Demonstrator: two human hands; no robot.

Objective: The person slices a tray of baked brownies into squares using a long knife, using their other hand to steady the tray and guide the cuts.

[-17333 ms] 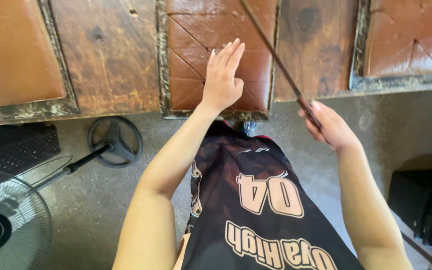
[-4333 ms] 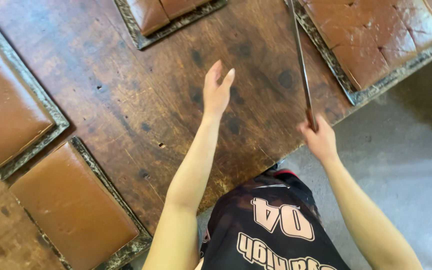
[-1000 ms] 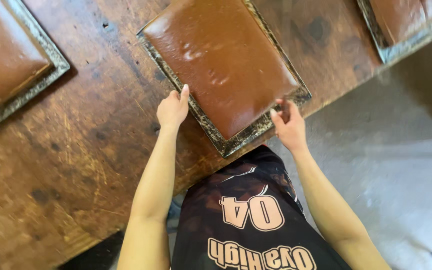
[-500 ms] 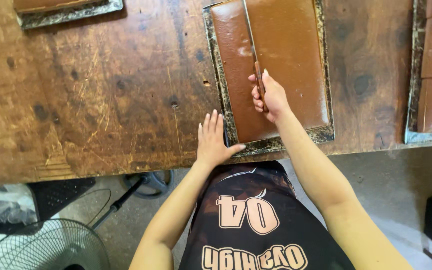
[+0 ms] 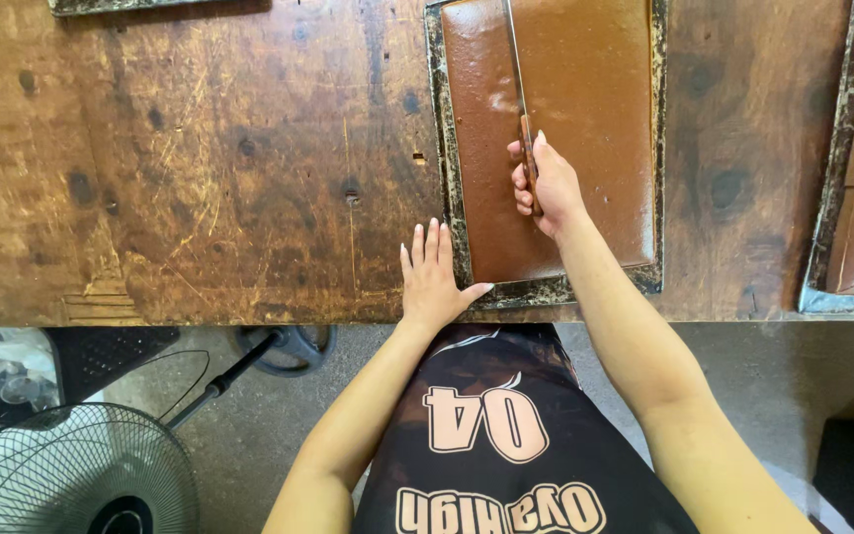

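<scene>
A dark metal tray (image 5: pixel 444 148) full of a smooth brown slab (image 5: pixel 585 109) lies at the near edge of a worn wooden table (image 5: pixel 200 168). My right hand (image 5: pixel 544 185) is closed on the handle of a long thin knife (image 5: pixel 514 59), whose blade lies lengthwise on the slab and runs away from me. My left hand (image 5: pixel 431 276) rests flat on the table with its fingers spread. Its thumb touches the tray's near left corner.
A second tray (image 5: pixel 822 227) of brown slab, scored into pieces, sits at the right edge. Part of another tray (image 5: pixel 150 5) shows at the top left. Below the table stand a floor fan (image 5: pixel 61 475), its stand and a cable on the concrete floor.
The view has shifted only slightly. My right hand and the knife stay on the slab, and my left hand stays at the tray's corner.
</scene>
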